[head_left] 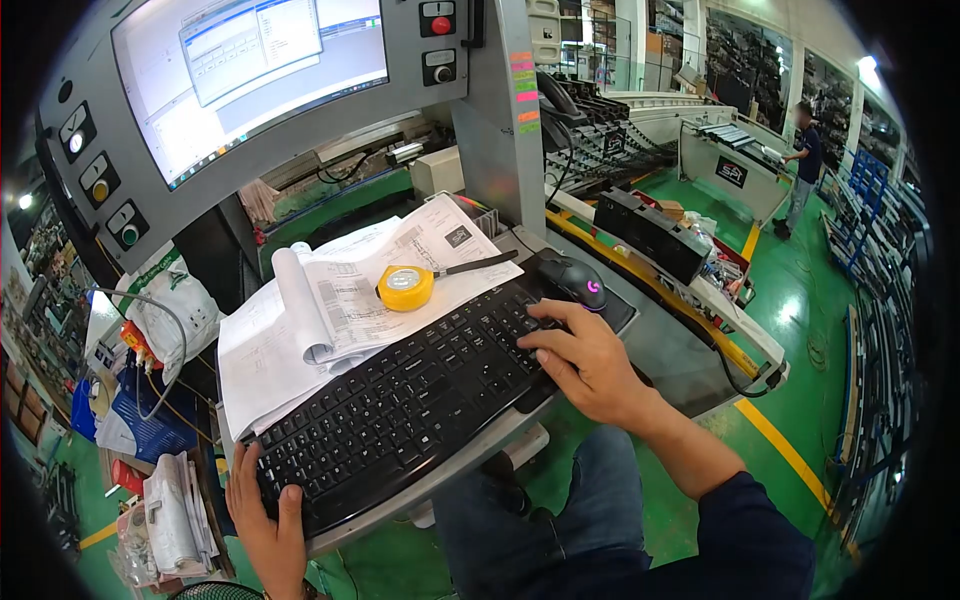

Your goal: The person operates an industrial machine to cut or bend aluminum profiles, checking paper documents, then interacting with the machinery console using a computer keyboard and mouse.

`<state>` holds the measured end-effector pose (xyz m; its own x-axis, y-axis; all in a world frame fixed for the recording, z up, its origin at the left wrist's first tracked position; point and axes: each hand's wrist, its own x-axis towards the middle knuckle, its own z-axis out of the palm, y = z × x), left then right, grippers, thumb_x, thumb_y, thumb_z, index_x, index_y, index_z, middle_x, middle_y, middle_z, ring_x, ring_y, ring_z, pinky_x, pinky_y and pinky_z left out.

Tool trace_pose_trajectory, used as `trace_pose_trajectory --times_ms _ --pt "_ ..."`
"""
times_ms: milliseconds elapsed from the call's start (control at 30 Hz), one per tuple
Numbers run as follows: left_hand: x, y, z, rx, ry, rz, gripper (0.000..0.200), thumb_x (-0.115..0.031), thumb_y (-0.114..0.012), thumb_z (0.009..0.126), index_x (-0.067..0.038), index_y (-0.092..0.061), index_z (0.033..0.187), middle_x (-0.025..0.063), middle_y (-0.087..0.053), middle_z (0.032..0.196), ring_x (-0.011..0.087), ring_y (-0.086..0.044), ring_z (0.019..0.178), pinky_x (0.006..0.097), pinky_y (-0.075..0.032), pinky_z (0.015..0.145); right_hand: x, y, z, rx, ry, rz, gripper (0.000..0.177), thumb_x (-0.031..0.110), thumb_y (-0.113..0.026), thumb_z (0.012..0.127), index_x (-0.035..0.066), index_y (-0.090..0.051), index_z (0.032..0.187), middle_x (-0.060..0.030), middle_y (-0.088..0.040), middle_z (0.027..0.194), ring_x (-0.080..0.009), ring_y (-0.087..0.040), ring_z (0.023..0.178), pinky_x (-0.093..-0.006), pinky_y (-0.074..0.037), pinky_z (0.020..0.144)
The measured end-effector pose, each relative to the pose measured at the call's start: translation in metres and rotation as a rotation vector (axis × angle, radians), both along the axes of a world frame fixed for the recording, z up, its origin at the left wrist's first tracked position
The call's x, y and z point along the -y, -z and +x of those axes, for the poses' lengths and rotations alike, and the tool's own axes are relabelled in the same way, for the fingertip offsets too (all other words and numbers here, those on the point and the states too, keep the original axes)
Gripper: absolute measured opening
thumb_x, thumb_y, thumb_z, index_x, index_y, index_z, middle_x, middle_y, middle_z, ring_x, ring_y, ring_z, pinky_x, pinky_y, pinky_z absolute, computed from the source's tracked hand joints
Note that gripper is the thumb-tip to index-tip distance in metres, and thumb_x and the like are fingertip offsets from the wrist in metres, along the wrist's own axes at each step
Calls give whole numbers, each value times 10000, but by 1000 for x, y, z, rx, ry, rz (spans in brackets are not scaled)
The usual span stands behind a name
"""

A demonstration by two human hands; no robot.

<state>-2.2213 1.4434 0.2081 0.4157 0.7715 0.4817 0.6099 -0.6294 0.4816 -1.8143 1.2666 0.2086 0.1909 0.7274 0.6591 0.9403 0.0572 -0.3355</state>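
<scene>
A black keyboard lies tilted across the front of a grey console shelf. My right hand rests over its number pad, fingers apart and fingertips on or just above the keys. At the keyboard's left end, my left hand holds nothing, its thumb and fingers spread along the corner. A black mouse sits just beyond my right hand. Behind the keys lie printed papers with a curled sheet, and on them a yellow tape measure with a black strap.
Above the shelf stands a lit monitor with a window on screen. Its panel carries a red button and several other controls. A white bag hangs at left. Far right, a person stands by a machine on the green floor.
</scene>
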Motion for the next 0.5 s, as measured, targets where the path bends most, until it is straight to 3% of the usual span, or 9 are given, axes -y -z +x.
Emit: trace_pose_trajectory --times_ms 67,267,367,500 --pt "0 1 -1 -3 -2 0 624 -396 -634 1127 0 -566 1605 244 -544 1677 418 -515 1537 499 -343 1297 -3 1 1 140 -8 15 164 116 -726 1021 118 -795 1169 -135 -672 1448 -379 -647 1354 -505 -470 1128" --pt "2 -1 1 3 -8 -9 618 -383 -637 1124 -2 -567 1605 249 -543 1677 419 -519 1535 501 -349 1294 8 4 9 132 -43 63 151 101 -724 1000 103 -788 1137 -159 -682 1442 -380 -645 1345 -509 -470 1131" --pt "0 0 1 -9 -9 2 617 -382 -638 1122 -4 -569 1604 252 -544 1675 419 -519 1538 502 -351 1292 6 3 11 -45 -80 29 147 76 -706 999 73 -784 1123 -179 -691 1409 -387 -654 1308 -498 -493 1114" --pt "2 -2 2 -13 -18 -6 617 -385 -638 1122 -4 -569 1604 254 -548 1671 423 -517 1543 503 -352 1293 -12 -11 13 -74 -18 103 151 52 -692 993 36 -782 1113 -202 -678 1397 -393 -652 1280 -489 -508 1111"
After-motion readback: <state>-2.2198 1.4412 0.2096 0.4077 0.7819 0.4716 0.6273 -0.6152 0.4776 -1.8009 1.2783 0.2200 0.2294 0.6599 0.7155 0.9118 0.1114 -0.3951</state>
